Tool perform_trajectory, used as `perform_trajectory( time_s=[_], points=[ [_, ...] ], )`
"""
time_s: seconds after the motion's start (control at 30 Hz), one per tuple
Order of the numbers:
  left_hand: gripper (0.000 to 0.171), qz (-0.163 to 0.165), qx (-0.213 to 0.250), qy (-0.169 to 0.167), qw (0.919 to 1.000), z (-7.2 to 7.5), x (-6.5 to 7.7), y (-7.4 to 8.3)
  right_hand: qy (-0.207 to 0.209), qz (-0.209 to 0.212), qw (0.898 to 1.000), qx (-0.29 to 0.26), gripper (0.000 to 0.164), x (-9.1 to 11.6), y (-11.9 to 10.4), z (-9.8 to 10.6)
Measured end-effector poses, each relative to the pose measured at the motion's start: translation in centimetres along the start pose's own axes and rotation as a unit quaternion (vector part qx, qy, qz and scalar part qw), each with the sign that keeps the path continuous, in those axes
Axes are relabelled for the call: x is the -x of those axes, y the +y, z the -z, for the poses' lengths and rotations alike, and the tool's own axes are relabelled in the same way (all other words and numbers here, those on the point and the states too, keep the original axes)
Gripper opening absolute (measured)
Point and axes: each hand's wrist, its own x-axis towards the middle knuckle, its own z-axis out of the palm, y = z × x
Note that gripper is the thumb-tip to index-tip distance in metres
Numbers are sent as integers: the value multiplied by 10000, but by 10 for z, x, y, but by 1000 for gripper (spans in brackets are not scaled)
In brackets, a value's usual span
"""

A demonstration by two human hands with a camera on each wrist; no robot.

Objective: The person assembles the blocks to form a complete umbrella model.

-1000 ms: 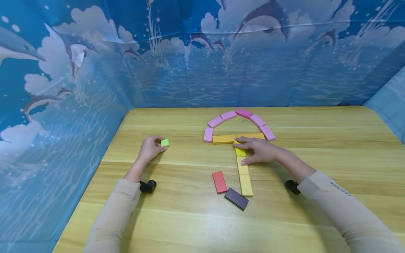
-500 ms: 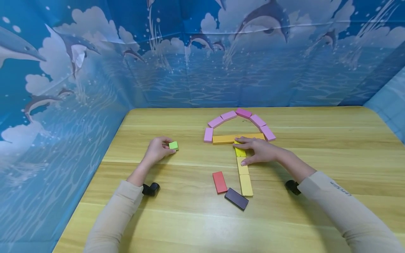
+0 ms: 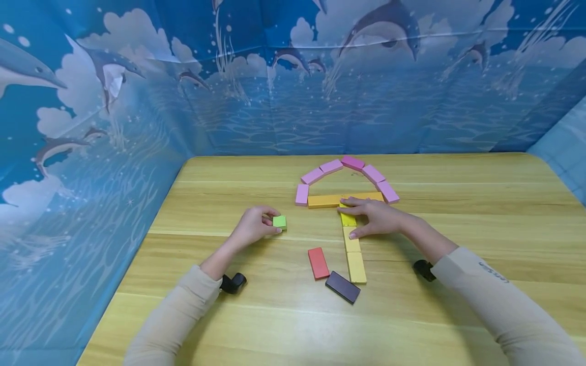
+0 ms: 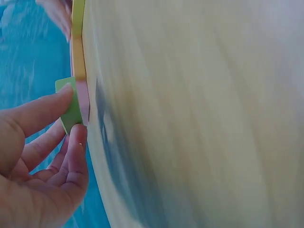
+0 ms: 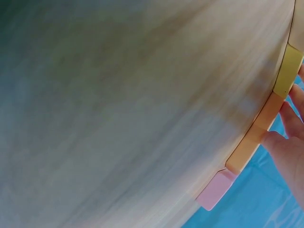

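My left hand [image 3: 253,226] pinches a small green block [image 3: 280,222] between thumb and fingertips, left of the yellow column. The left wrist view shows the green block [image 4: 72,111] up close, lifted above the table with its shadow away from it. My right hand [image 3: 382,217] rests over the yellow block [image 3: 348,220], fingers stretched toward the orange bar [image 3: 323,201]. Its thumb lies at a pale yellow block [image 3: 351,245]. Another pale yellow block [image 3: 356,268] continues the column downward. Pink blocks [image 3: 313,176] form an arch above the orange bar.
A red block [image 3: 318,263] and a dark purple block [image 3: 343,287] lie flat, left of the column's lower end. Blue dolphin-print cloth [image 3: 293,112] stands behind and left of the wooden table [image 3: 256,325].
My left hand has carried the green block to the right and a little nearer, toward the yellow column. The right hand and the laid-out blocks have stayed in place.
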Motion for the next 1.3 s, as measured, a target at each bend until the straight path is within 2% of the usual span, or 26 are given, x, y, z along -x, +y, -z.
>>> perform_trajectory(
  time_s=[0.27,0.53,0.83,1.3],
  points=[
    [34,-397,-270,-407,9980,-27,-1,13,54,26,10000,-21,71,1,1,0],
    [34,-677,-387,-609,9951,-43,0,15,15,32,10000,-8,72,0,1,-1],
    [37,-657,-265,-656,9953,-50,4,17,-50,-30,10000,-17,72,1,1,-2],
    [37,-748,-139,-874,9933,-47,9,24,61,-15,10000,24,70,0,-2,0]
  ],
)
